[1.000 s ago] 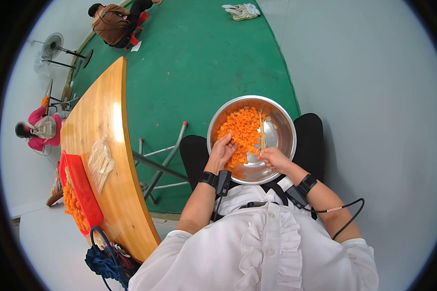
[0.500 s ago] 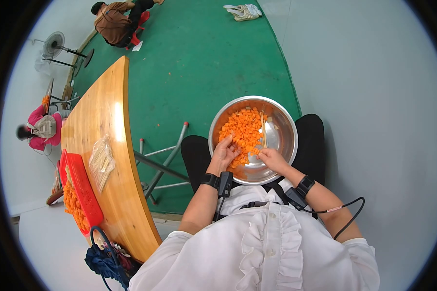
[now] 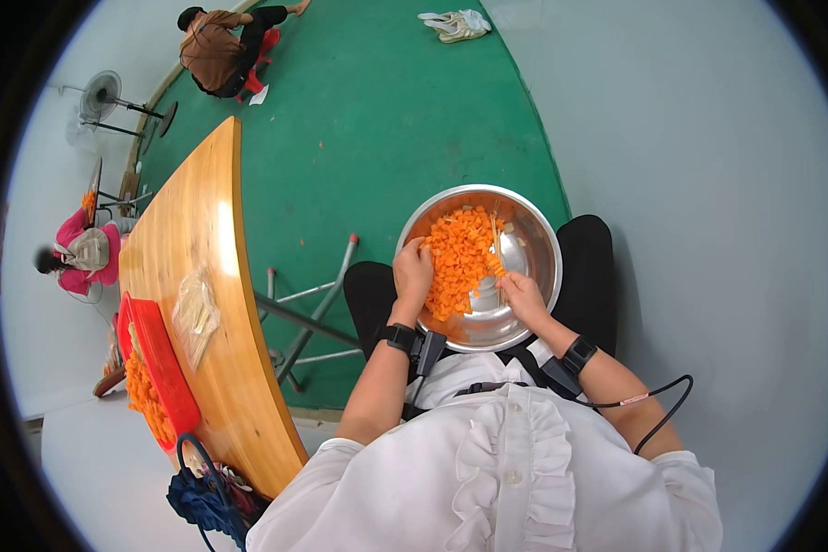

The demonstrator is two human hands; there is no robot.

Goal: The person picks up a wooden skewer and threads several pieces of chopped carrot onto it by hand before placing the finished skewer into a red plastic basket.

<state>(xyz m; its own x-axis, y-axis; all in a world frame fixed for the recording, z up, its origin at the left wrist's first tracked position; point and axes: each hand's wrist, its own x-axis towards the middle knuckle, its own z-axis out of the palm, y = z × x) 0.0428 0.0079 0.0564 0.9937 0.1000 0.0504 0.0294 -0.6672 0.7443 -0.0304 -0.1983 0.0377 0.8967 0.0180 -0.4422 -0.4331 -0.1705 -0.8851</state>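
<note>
A steel bowl point(image 3: 547, 296) rests on my lap, with a heap of orange carrot cubes point(image 3: 455, 253) on its left side. My right hand point(image 3: 524, 299) pinches a wooden skewer over the bowl; threaded carrot cubes point(image 3: 495, 264) show just beyond the fingertips. Most of that skewer is hidden. My left hand point(image 3: 413, 276) is closed at the heap's left edge, its fingers curled inward; what they hold is hidden. Several loose bamboo skewers point(image 3: 498, 232) lean inside the bowl, right of the heap.
On my left stands a wooden table point(image 3: 239, 368) bearing a bag of skewers point(image 3: 196, 317) and a red basket point(image 3: 177, 368) of carrot pieces. A blue bag point(image 3: 202, 501) is at its near corner. Two people point(image 3: 216, 55) sit farther off. Shoes point(image 3: 455, 25) lie on the green floor.
My left hand has moved left and up, from over the carrot cubes to the heap's edge. My right hand has shifted slightly right, tilting the threaded cubes upward.
</note>
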